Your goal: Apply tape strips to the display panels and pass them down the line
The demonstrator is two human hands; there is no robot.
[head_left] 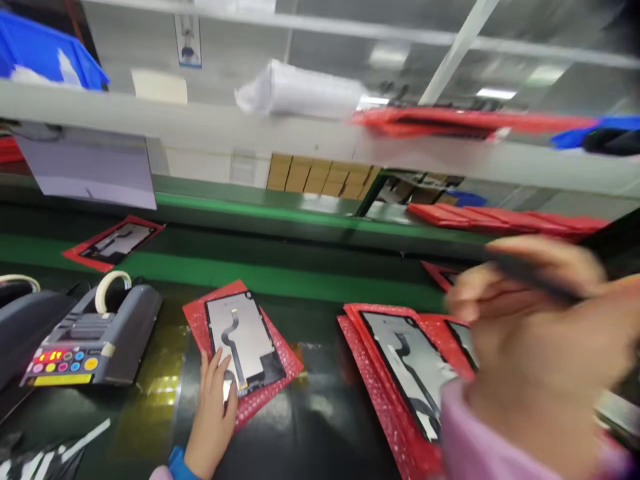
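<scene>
A grey display panel (253,333) with a dark flex cable (233,350) lies on a red bubble-wrap pouch (290,363) in front of me. My left hand (215,407) rests on the panel's lower left edge, fingers stretched out, with a small white piece partly hidden beneath them. On the right, my right hand (540,333) is raised near the camera and smeared by motion. Its fingers are closed around a dark pen-like tool (535,277), whose exact kind is too blurred to tell. Below that hand, another display panel (405,363) lies on stacked red pouches (367,380).
A grey tape dispenser (135,333) with a tape roll stands at left. White strips (85,440) lie at the lower left. Another panel (120,240) on red wrap sits on the green belt (300,277). An overhead shelf (210,130) carries a blue bin (47,50) and red pouches.
</scene>
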